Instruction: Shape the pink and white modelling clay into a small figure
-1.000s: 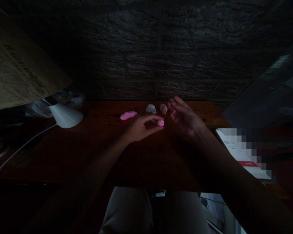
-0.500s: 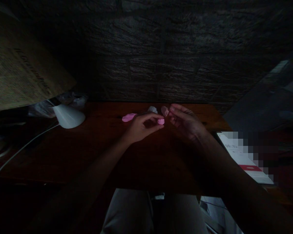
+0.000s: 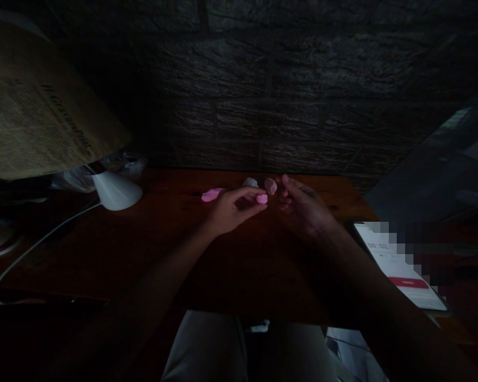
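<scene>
My left hand [image 3: 231,209] holds a small bright pink lump of modelling clay [image 3: 262,199] between thumb and fingertips, above the wooden table. Just right of it is my right hand [image 3: 305,204], its fingers curled and drawn together near the tips. Dim light hides whether anything small is between them. A paler pink lump [image 3: 270,185] lies close to the right fingertips, and a whitish lump [image 3: 250,182] sits behind my left hand, partly covered by it. Left of that hand, a flat bright pink piece [image 3: 212,194] rests on the table.
A white lamp-like cone [image 3: 117,192] with a white cable [image 3: 35,244] stands at the left below a printed brown paper shade or bag [image 3: 56,111]. A lit phone [image 3: 398,270] lies at the table's right. A dark stone-patterned wall [image 3: 239,95] rises behind the table [image 3: 239,265].
The view has shifted slightly. My right fingertips have drawn a little away from the paler pink lump. My left hand keeps its hold on the bright pink clay.
</scene>
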